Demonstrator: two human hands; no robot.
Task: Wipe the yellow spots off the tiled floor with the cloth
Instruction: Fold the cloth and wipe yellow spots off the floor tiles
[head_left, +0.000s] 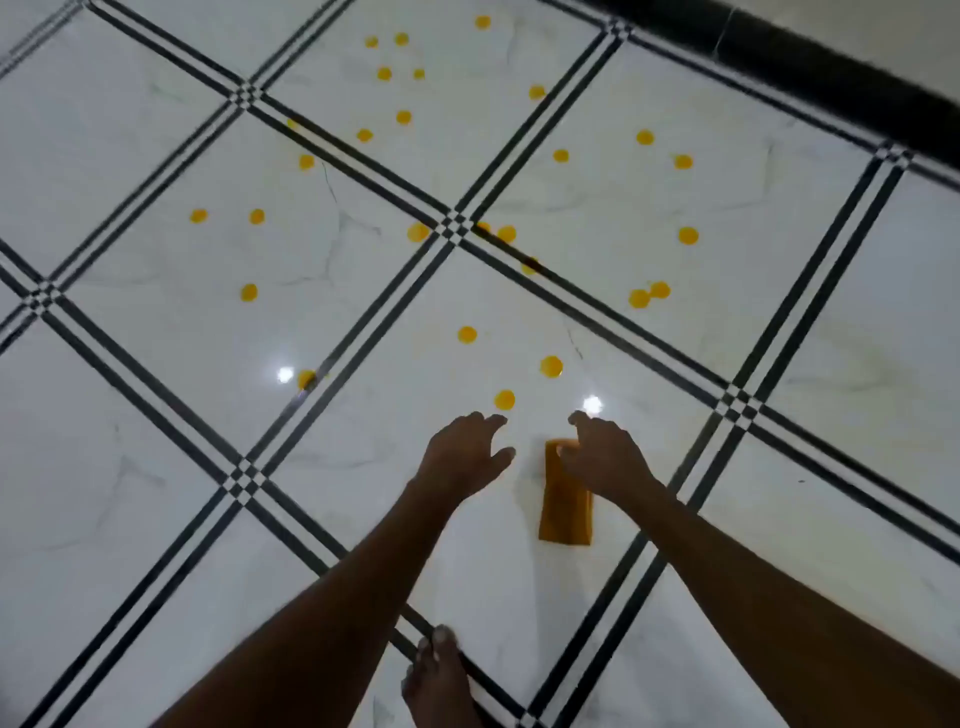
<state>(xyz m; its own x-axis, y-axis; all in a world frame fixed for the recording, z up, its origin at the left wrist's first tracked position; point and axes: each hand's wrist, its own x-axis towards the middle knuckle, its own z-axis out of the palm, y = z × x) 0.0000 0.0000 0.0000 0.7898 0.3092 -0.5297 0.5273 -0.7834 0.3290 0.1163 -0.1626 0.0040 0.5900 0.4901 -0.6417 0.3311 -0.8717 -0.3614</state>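
An orange folded cloth (565, 512) lies on the white tiled floor (156, 467) in front of me. My right hand (605, 457) hovers over the cloth's far end, fingers loosely curled; whether it touches the cloth I cannot tell. My left hand (462, 452) hangs to the left of the cloth with fingers spread and relaxed, holding nothing. Several round yellow spots dot the floor beyond my hands, the nearest spot (504, 399) just past my left fingertips, with others (551, 366) (467, 334) farther out.
Black-and-white striped tile joints (363, 322) cross the floor diagonally. A dark skirting strip (779, 57) runs along the wall at the top right. My bare foot (436, 675) stands at the bottom centre. Two bright light reflections (284, 374) glare on the tiles.
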